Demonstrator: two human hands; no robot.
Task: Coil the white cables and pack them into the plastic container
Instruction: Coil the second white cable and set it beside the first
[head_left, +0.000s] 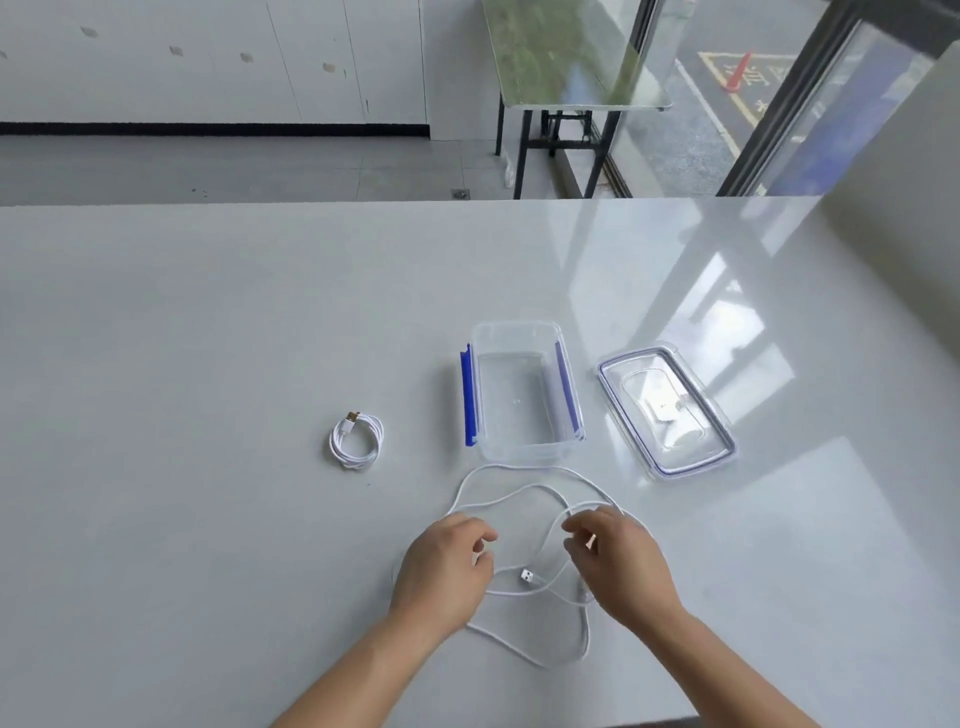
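A loose white cable (535, 660) lies in open loops on the white table near the front edge, its USB plug (528, 576) between my hands. My left hand (447, 566) is over the left side of the loops, fingers curled, with a bit of cable showing between its fingertips. My right hand (621, 564) is over the right side, its curled fingertips pinching a strand. A second white cable (356, 442) lies coiled to the left. The clear plastic container (519, 332) with blue side clips stands open and empty just beyond the loose cable.
The container's clear lid (623, 364) lies flat to its right. The table's far edge (363, 203) runs across the view, with floor, a folding table (571, 78) and a glass wall behind it.
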